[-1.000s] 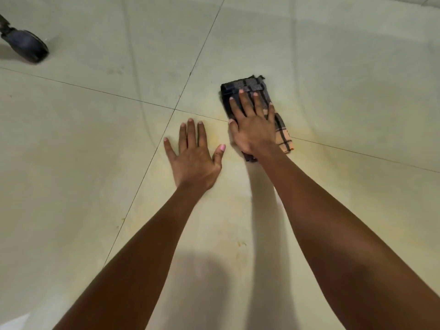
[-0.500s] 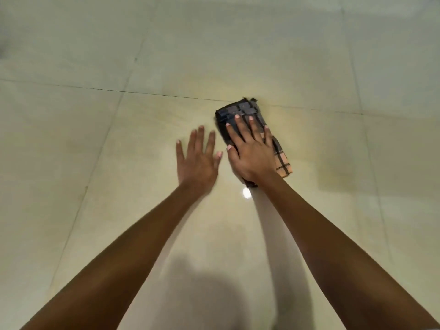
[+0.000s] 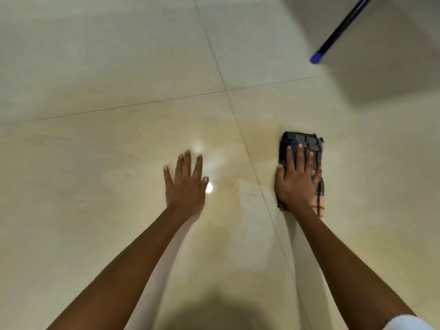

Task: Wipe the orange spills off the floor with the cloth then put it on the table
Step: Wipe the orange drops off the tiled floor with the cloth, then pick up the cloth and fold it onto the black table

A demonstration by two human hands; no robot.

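Head view, right hand (image 3: pixel 297 184): flat, fingers straight, pressing the folded dark checked cloth (image 3: pixel 300 142).
Cloth: on the glossy cream tiled floor (image 3: pixel 107 67), just right of a grout line.
Left hand (image 3: pixel 187 186): flat on the floor, fingers spread, holding nothing.
Upper right: slanted blue pole (image 3: pixel 338 29).

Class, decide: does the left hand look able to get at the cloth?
Probably yes: only bare floor separates the left hand from the cloth, though the right hand covers much of it.
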